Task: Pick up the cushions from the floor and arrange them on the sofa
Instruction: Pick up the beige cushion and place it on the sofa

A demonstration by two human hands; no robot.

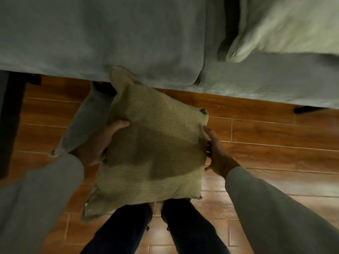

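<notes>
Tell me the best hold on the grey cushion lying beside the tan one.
Probably the long free side of the grey cushion, approached from the person's left. It lies flat and slanted on the wooden floor, its right side tucked under the tan cushion that the left hand and right hand hold.

Both arms reach forward and down in grey sleeves. The left hand (99,142) curls inward, thumb on top and palm turned toward the right, its fingers out of sight. The right hand (217,154) faces it, thumb stretched forward, fingers seemingly tucked under. Dark-trousered legs stand together below, between the forearms.
</notes>
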